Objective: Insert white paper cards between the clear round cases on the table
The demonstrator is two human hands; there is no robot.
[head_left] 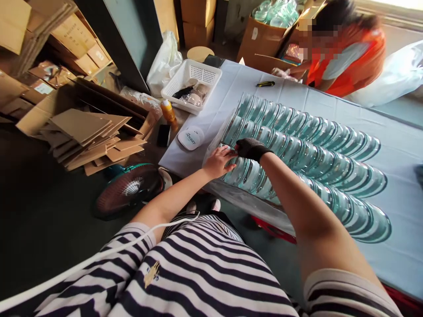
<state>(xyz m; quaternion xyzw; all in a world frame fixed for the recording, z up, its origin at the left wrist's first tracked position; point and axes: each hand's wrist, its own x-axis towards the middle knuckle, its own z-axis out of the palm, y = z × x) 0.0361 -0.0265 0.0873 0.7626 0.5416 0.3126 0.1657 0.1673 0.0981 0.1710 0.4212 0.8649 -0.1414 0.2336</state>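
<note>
hands meet at the near end of the glass rows

left hand, bare, lies with fingers spread and loosely curled on the overlapping round clear glass lids, at the near-left end of the rows; it presses on the glass rather than clamping one piece, though its fingertips are partly hidden against the other hand. right hand, in a black knitted glove, sits just beside it, touching it, fingers bent down over the edge of a lid in the middle row; whether it pinches a single lid cannot be told.

the lids lie in three long rows, each leaning on the next like fallen tiles, running from the hands away to the far right across the pale blue cloth-covered worktop. the hands are at the end of the rows nearest the worktop's left edge.

left of the rows, on the worktop, rests a white rounded-square pad with lettering, beside it a black phone and an orange bottle with a yellow cap. farther back stands a white perforated plastic basket with small items inside. a black and yellow pen-like tool lies near the far edge.

across the worktop a person in an orange top bends near an open brown cardboard box holding more glass lids. flat brown cardboard sheets are piled on the floor at left, with a dark round floor fan below them.
</note>
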